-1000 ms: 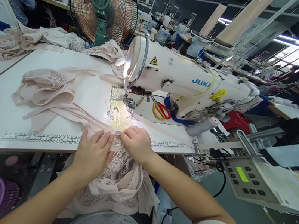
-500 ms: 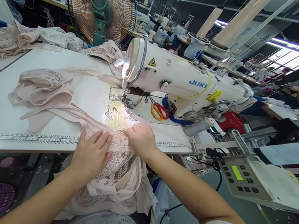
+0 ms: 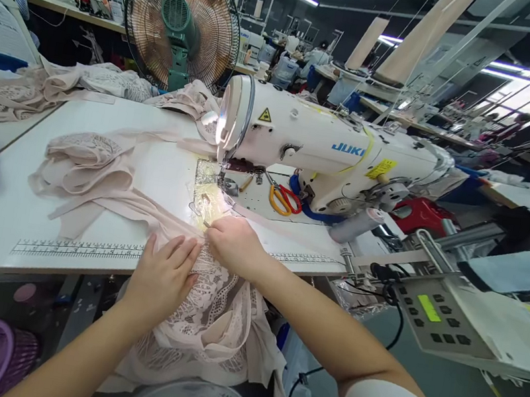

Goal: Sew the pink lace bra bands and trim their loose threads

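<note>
A beige lace garment [image 3: 209,297] hangs over the table's front edge and down onto my lap. My left hand [image 3: 163,276] lies on its beige fabric at the edge, fingers stretched out. Closed in a pinch, my right hand [image 3: 236,245] grips the garment's upper edge, just in front of the sewing machine's yellowish plate [image 3: 210,207]. A thin metal piece shows by the right fingertips; I cannot tell whether they touch it. Behind them stands the white sewing machine [image 3: 301,127], its lit needle area above the plate. To the left, more beige fabric [image 3: 94,165] is heaped and joins the strip under my hands.
Orange-and-red scissors [image 3: 285,200] lie on the machine bed beside a grey thread spool [image 3: 357,224]. A printed ruler [image 3: 80,248] runs along the table's front. A fan [image 3: 183,18] stands behind, a control box [image 3: 442,314] at right, a purple basket [image 3: 2,351] below left.
My right hand has moved left along the garment edge, closer to my left hand. The left hand stays on the fabric. The view has shifted slightly.
</note>
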The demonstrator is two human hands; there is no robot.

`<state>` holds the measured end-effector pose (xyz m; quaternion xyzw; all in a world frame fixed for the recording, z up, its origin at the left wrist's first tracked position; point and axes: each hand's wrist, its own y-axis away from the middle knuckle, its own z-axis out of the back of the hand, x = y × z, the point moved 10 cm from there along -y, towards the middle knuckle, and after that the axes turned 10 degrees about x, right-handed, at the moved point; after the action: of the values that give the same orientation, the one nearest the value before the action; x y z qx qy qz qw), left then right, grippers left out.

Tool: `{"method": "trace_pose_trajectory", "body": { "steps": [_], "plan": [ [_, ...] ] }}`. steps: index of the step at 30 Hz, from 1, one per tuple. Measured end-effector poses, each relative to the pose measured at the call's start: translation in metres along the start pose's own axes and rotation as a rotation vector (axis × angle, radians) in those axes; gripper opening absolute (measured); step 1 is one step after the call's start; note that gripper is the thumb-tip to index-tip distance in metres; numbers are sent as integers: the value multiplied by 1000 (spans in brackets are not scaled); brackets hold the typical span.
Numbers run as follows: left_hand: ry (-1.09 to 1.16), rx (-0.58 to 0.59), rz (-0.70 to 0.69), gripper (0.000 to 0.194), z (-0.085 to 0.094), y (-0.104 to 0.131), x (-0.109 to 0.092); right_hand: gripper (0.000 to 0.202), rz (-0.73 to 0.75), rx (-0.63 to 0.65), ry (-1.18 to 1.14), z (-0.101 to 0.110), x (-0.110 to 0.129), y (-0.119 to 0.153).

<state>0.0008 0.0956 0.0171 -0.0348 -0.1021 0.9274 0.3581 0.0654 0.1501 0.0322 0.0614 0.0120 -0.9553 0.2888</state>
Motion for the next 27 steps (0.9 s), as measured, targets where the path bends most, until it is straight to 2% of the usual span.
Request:
{"method": "trace_pose_trajectory", "body": {
  "steps": [4,6,8,10,13,15,18,20,22,24,27],
  "plan": [
    [-1,30,12,43,-2,0,1,15,-48,-31,7,-7,-6,-1],
    [-12,56,18,43,-4,0,1,15,-122,-53,7,-6,-18,1],
    [-26,80,25,42,-6,-1,2,15,-244,-84,11,0,-43,8],
    [-37,91,31,42,-6,-1,2,16,-407,-128,24,12,-77,22],
    [-59,84,19,41,-6,-1,1,19,-636,-200,53,36,-127,65],
    [-76,74,7,41,-4,-1,-1,20,-813,-228,68,49,-152,108],
    [-84,72,1,40,-2,-1,-2,19,-1011,-199,71,57,-162,182],
    [-80,76,0,41,1,-3,-2,19,-1113,-141,16,51,-157,230],
    [-61,90,-9,42,4,-6,0,20,-1128,-19,-123,29,-146,266],
    [-31,131,3,44,7,-11,7,23,-1112,120,-273,2,-132,291],
    [-34,225,75,41,8,-24,21,22,-1151,248,-351,-29,-122,320]
  ]
}}
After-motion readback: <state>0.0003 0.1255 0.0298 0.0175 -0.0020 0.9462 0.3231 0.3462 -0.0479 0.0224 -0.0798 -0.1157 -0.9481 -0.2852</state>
